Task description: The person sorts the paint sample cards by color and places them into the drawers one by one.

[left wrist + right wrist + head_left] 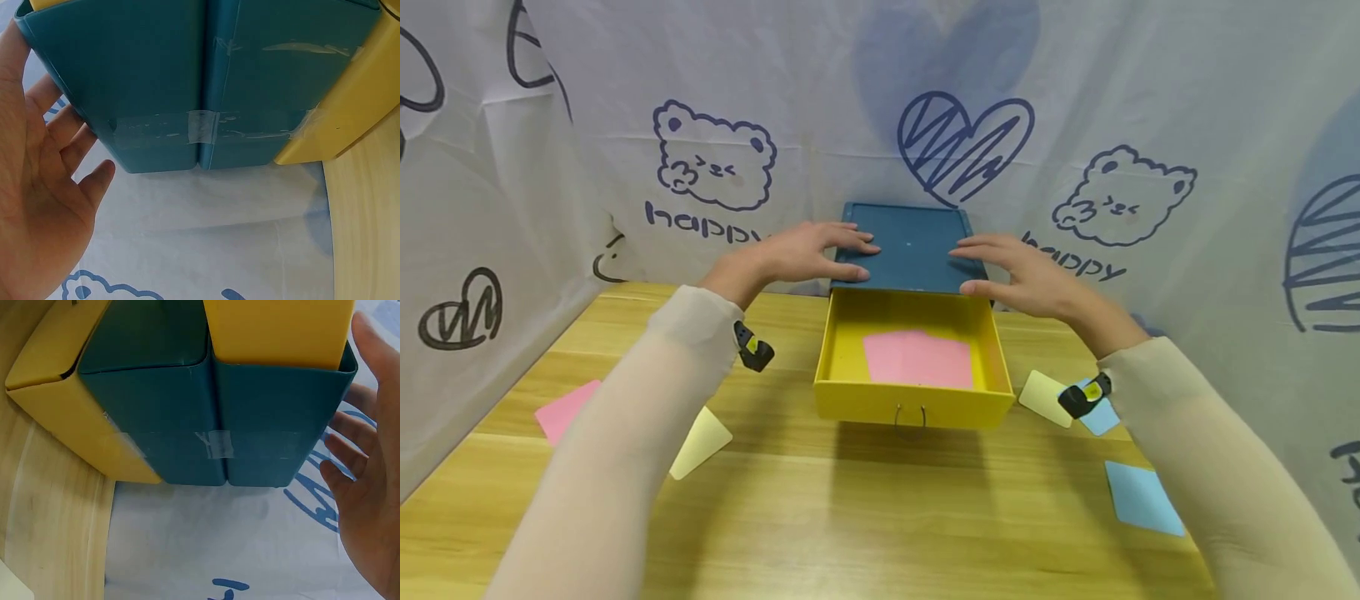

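A blue-teal drawer box [910, 246] stands at the back of the table, its yellow drawer [913, 406] pulled out towards me. Two pink paper cards [917, 358] lie inside the drawer. Over the top left side of the box is my left hand [797, 252], fingers extended onto its top. My right hand [1022, 273] is at the top right edge with its fingers stretched inward. The left wrist view shows the left hand [47, 162] along the upper casing [119, 81]; the right wrist view shows the right hand [369, 450] beside that casing [275, 419]. Neither hand grips anything.
Below the upper casing, a second teal unit [162, 425] and a yellow box [81, 419] are stacked, joined by clear tape. Loose cards lie around: pink [565, 410] and yellow [700, 443] at left, yellow [1045, 398] and blue [1142, 497] at right. A printed cloth [820, 108] hangs behind.
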### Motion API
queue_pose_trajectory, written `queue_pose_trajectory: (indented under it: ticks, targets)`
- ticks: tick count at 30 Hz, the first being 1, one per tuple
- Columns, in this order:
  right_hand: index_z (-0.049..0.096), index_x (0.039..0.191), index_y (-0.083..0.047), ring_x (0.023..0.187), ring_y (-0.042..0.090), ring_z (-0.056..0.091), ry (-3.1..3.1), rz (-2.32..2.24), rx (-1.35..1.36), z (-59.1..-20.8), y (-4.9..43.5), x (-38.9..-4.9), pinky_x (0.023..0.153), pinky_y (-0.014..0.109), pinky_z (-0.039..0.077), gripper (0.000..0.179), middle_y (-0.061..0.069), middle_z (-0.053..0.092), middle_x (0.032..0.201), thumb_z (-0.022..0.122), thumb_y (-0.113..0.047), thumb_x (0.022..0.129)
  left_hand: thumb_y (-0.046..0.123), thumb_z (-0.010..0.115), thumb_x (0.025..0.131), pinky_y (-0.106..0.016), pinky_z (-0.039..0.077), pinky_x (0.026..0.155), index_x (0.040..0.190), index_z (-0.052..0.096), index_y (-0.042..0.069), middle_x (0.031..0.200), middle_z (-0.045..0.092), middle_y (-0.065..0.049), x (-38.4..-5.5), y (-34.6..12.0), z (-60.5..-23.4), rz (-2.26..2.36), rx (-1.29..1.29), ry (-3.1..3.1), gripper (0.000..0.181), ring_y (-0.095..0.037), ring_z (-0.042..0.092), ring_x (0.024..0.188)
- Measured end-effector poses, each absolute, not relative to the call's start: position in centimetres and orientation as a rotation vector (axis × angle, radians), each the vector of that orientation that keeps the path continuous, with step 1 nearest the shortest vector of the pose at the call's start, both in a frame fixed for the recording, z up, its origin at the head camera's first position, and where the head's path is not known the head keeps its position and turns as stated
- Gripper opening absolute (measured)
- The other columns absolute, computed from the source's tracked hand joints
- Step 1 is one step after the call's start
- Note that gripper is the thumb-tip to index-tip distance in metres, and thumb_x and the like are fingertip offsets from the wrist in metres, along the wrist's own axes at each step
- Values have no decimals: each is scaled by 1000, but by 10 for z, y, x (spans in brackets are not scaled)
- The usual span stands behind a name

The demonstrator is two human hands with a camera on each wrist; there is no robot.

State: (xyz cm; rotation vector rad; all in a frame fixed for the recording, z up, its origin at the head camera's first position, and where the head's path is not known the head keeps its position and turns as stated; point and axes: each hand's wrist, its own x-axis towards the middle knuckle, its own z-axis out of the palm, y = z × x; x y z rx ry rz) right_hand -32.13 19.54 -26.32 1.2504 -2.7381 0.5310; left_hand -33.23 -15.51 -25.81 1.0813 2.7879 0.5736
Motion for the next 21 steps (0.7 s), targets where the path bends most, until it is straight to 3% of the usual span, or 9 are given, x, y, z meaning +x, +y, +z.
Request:
queue_pose_trajectory:
  ticks: [12, 21]
  targets:
    - [52, 144, -19, 141, 31, 31, -2877, 497, 1241, -260, 187, -329, 112, 59, 23, 63, 5, 39, 153, 57, -56, 93, 55, 60, 92, -56, 22, 114, 148, 46, 28, 160, 24, -1, -329, -159, -258, 711, 984, 2766, 63, -28, 22, 146]
    - [53, 143, -20, 142, 29, 30, -2910, 552, 1187, -259, 188, -330, 112, 59, 22, 63, 2, 39, 153, 61, -54, 92, 50, 56, 96, -55, 26, 113, 145, 49, 22, 152, 40, -2, -317, -187, -253, 996, 914, 2768, 57, -34, 34, 140]
